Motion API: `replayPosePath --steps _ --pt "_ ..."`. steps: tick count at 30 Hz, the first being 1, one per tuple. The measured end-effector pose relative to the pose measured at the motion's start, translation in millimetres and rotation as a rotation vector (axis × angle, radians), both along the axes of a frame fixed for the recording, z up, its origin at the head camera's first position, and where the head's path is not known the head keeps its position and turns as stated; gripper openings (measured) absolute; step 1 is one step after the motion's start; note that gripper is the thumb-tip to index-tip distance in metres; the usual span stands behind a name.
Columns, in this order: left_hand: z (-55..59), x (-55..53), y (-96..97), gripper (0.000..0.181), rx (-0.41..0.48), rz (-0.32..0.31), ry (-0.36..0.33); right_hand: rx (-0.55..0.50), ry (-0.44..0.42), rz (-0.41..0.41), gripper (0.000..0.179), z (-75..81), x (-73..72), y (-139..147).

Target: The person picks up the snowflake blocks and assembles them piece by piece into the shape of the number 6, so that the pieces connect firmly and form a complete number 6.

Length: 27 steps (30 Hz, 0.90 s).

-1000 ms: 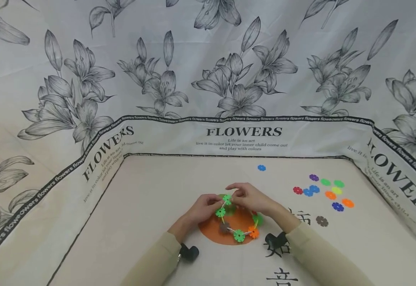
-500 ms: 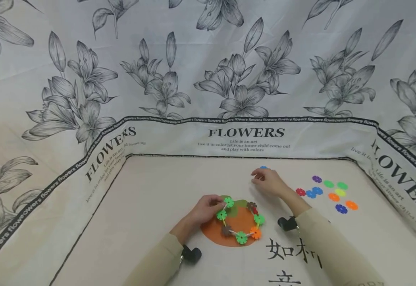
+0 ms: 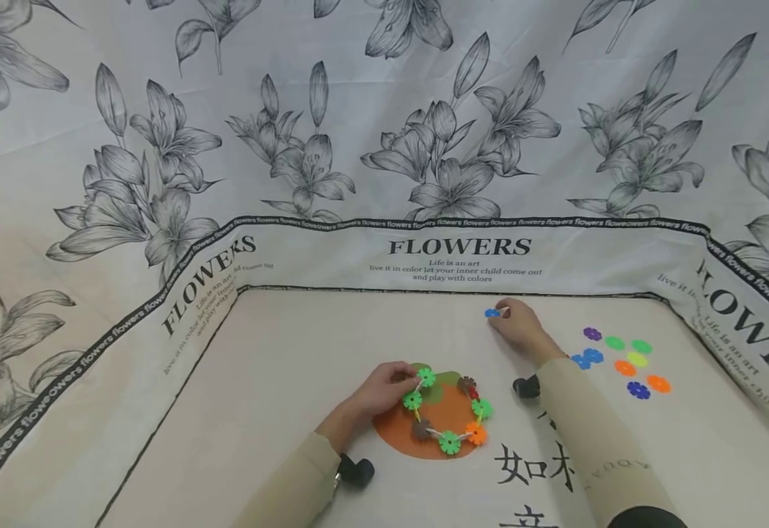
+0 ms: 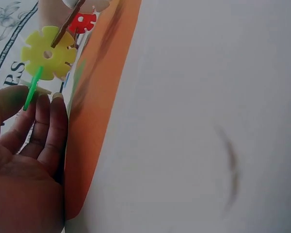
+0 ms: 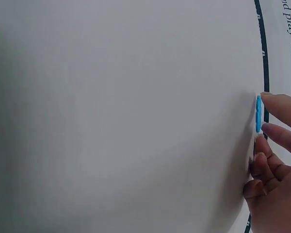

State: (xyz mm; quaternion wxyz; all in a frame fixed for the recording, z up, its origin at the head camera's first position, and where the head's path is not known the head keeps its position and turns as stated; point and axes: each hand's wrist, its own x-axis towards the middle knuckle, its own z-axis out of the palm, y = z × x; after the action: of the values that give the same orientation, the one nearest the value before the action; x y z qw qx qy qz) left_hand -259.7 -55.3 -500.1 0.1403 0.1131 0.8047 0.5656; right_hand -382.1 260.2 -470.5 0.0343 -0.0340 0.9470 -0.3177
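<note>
My left hand (image 3: 381, 392) pinches a green notched disc (image 3: 427, 377) at one end of a curved chain of interlocking plastic discs (image 3: 450, 442). Green, brown, orange and red pieces show in that chain, held over an orange-and-green printed shape (image 3: 394, 433) on the cloth. In the left wrist view, thumb and fingers grip the green disc (image 4: 34, 87) edge-on, joined to a yellow disc (image 4: 47, 54). Farther back, my right hand (image 3: 522, 326) has a loose blue disc (image 3: 492, 313) at its fingertips. The right wrist view shows thumb and forefinger at the blue disc's (image 5: 258, 114) two ends.
Several loose discs, among them a purple disc (image 3: 592, 334), a yellow disc (image 3: 637, 359) and an orange disc (image 3: 658, 383), lie flat on the right of the table. A flower-printed curtain (image 3: 450, 253) rises along the back and sides. Black characters (image 3: 519, 463) mark the cloth in front.
My right hand has left the chain's far side, reached back to the blue disc and taken it between its fingertips. The left hand keeps its hold on the green disc.
</note>
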Motion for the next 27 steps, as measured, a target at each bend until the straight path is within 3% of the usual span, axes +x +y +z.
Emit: replayPosePath --steps 5,11,21,27 --pt "1.8 -1.5 -0.8 0.015 0.025 -0.004 -0.015 0.031 0.011 -0.028 0.04 -3.1 1.0 -4" --pt "0.3 -2.7 -3.5 0.018 0.031 -0.007 -0.014 -0.021 0.013 0.003 0.038 -5.7 9.1 -8" --pt "1.6 -0.1 -4.2 0.019 0.025 0.004 -0.015 -0.073 -0.064 0.103 0.03 6.6 39.0 -10" --pt "2.1 0.3 -2.2 0.018 0.022 0.003 -0.022 -0.174 -0.057 0.176 0.025 16.5 64.0 -17"
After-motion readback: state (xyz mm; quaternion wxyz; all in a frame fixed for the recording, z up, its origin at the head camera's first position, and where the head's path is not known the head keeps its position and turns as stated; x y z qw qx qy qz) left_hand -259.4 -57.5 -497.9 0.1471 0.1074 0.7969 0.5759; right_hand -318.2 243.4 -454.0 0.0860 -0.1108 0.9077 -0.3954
